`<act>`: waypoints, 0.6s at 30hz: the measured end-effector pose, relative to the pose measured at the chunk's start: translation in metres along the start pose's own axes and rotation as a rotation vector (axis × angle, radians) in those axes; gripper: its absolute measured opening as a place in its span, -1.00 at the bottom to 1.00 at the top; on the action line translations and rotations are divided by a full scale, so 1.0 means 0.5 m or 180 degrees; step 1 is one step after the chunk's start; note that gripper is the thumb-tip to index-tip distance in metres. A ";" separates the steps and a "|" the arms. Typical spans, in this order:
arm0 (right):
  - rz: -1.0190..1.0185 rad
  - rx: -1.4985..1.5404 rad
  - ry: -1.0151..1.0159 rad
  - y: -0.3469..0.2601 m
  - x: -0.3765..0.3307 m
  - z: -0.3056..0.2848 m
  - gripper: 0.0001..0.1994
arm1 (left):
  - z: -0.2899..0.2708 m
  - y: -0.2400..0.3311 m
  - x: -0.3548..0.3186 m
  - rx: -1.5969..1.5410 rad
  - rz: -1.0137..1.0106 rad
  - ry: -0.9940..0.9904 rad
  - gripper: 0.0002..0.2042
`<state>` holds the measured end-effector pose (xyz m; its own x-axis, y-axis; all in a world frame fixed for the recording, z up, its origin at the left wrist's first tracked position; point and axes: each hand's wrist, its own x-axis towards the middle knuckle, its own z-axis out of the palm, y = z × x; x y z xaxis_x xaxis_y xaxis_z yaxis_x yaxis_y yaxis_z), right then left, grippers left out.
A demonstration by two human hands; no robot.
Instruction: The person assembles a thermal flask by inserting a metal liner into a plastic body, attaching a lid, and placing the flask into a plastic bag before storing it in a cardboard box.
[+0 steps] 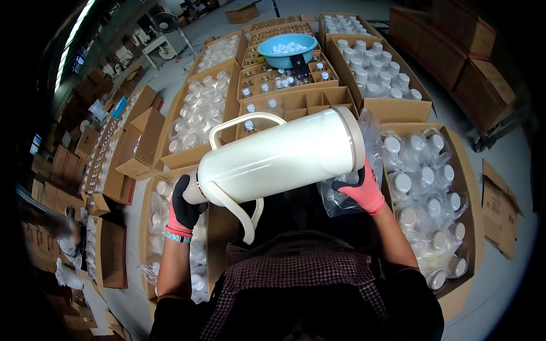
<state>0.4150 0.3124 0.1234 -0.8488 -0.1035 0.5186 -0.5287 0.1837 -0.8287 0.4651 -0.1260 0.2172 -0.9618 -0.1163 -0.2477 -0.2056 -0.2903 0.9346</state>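
Note:
A large cream-white thermos jug (278, 156) lies sideways across both of my hands, with one loop handle on its upper side and another on its lower side. My left hand (185, 207), in a pink and black glove, is closed around the narrow beige end at the left. At the wide base on the right, my right hand (365, 187), gloved alike, grips the jug's rim, its fingers partly hidden behind it. A crumpled clear plastic bag (338, 199) hangs beside and under my right hand.
Cardboard boxes surround me: one of bagged white-capped jugs (426, 179) at the right, another of wrapped jugs (199, 108) at the left. Ahead, a blue basin (287, 59) of small white pieces rests on a divided carton. A person (68, 238) stands at the far left.

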 end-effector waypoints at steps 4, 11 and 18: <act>-0.0088 0.0018 0.0756 -0.010 0.021 0.010 0.01 | 0.079 -0.055 -0.005 0.1081 0.1734 0.0477 -0.18; -0.1008 -0.0406 0.1373 -0.125 0.046 -0.024 -0.27 | 0.145 -0.104 0.074 0.3933 0.2350 0.0300 0.21; -0.0848 -0.0546 -0.0241 -0.160 0.125 0.017 -0.39 | 0.246 -0.209 0.025 0.2299 0.1817 -0.1493 0.08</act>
<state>0.4040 0.2828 0.2202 -0.6824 -0.2413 0.6900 -0.7285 0.3017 -0.6150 0.4523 0.0196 0.1479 -0.8921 0.3692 0.2606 0.3931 0.3494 0.8505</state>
